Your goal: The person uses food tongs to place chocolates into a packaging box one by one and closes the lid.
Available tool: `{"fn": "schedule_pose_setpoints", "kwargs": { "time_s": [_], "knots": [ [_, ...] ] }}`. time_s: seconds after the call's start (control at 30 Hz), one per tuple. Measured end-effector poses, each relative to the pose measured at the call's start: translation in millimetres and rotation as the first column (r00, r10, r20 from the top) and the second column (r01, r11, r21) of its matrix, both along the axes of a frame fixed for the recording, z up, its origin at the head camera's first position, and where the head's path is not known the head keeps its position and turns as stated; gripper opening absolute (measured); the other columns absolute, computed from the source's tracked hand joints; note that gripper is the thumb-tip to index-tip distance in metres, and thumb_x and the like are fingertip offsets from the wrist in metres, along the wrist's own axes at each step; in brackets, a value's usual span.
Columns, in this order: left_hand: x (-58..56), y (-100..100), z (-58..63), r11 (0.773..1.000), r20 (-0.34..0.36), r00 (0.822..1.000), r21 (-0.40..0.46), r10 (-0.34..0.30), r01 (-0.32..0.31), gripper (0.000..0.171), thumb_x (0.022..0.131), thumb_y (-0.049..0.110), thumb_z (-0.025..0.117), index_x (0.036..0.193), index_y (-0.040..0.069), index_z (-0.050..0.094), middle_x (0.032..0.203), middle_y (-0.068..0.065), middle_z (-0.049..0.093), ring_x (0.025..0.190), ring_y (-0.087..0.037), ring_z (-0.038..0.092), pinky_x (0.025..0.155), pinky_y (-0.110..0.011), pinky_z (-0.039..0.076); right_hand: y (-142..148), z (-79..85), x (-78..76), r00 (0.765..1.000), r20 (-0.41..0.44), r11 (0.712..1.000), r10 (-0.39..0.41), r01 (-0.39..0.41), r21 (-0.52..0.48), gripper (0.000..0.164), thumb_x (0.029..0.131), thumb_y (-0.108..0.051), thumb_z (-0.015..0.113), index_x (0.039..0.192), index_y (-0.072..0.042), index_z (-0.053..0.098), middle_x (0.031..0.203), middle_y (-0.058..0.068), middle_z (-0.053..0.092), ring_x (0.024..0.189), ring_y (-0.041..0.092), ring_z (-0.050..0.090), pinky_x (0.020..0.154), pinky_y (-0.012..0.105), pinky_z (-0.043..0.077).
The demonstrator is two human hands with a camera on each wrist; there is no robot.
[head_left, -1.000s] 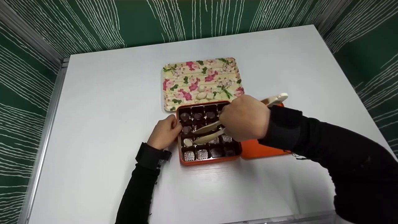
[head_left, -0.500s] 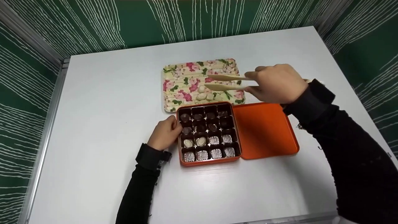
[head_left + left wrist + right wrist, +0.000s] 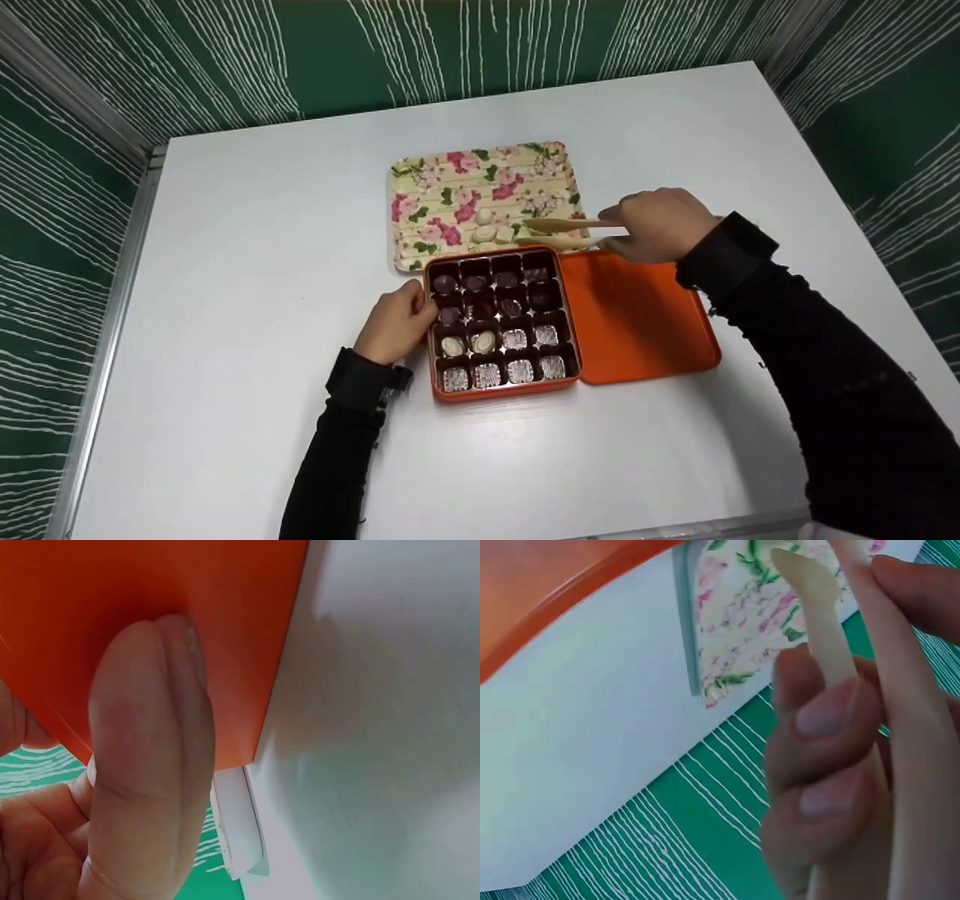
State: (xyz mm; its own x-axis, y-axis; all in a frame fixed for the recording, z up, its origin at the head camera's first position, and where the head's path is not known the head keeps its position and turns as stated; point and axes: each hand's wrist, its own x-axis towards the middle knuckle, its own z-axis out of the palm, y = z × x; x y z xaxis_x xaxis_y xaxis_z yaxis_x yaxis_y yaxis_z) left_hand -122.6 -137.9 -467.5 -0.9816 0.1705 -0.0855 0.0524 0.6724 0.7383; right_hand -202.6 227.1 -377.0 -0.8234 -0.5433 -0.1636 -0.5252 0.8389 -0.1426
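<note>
Your right hand (image 3: pixel 664 226) grips the wooden tongs (image 3: pixel 559 224), long axis toward 9 o'clock, just beside white chocolates (image 3: pixel 485 234) on the floral tray (image 3: pixel 469 184); your left hand (image 3: pixel 397 320) holds the chocolate box (image 3: pixel 506 391).

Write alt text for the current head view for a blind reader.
A person's right hand holds pale tongs over a floral tray bearing pale pieces, while the left hand grips the left side of a compartmented orange box. The box holds dark chocolates, two white ones and silvery liners. An orange lid lies to its right on the white table.
</note>
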Motion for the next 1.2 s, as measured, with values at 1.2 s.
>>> {"fn": "schedule_pose_setpoints", "kwargs": {
  "time_s": [1.2],
  "knots": [
    [-1.0,0,-1.7,1.000,0.015,1.000,-0.003,0.010,-0.010,0.021,0.096,0.017,0.058,0.079,0.014,0.047,0.067,0.002,0.045,0.062,-0.018,0.048,0.058,-0.032,0.037,16,10.9,13.2,0.987,-0.157,0.993,0.025,-0.043,-0.114,0.022,0.096,-0.018,0.070,0.115,-0.008,0.072,0.078,0.006,0.064,0.057,0.020,0.049,0.051,0.040,0.040]
  ]
}}
